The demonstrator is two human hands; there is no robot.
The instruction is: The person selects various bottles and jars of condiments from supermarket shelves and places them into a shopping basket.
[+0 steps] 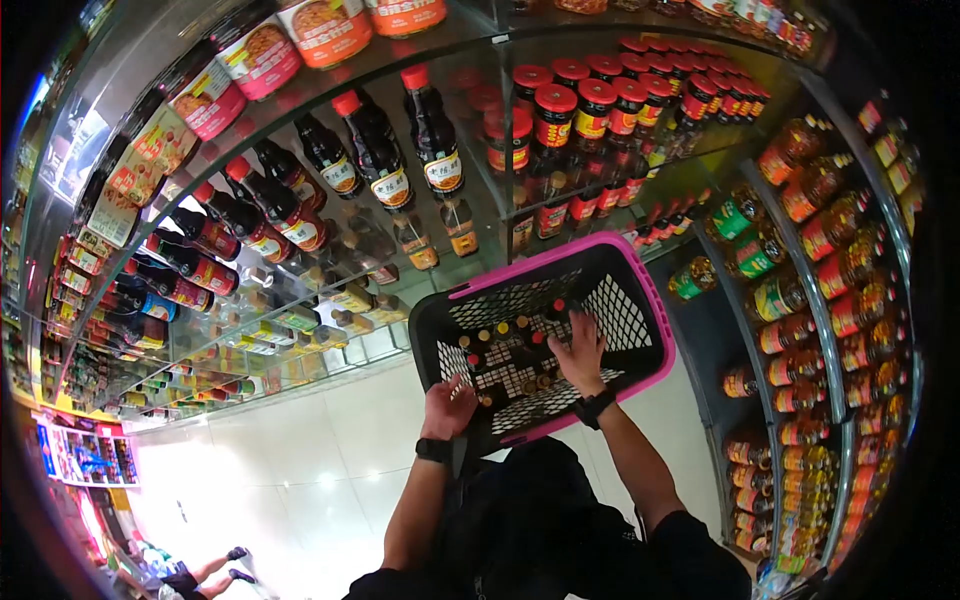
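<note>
A black mesh basket with a pink rim [655, 310] is right in front of my body. Several small bottles with red, yellow and tan caps [503, 328] stand inside it. My right hand [580, 355] reaches over the basket's right part, fingers spread, close to a red-capped bottle; nothing shows in its grasp. At the basket's near left corner is my left hand [450, 405], its fingers curled at the edge; what they hold, if anything, is hidden. Both wrists wear black bands.
Glass shelves hold dark sauce bottles [375, 150], red-lidded jars [595, 105] and large labelled tubs [325, 30]. Racks of oil bottles [850, 270] rise on the right. A pale tiled floor [330, 480] lies below. At the lower left, another person's legs [215, 575] show.
</note>
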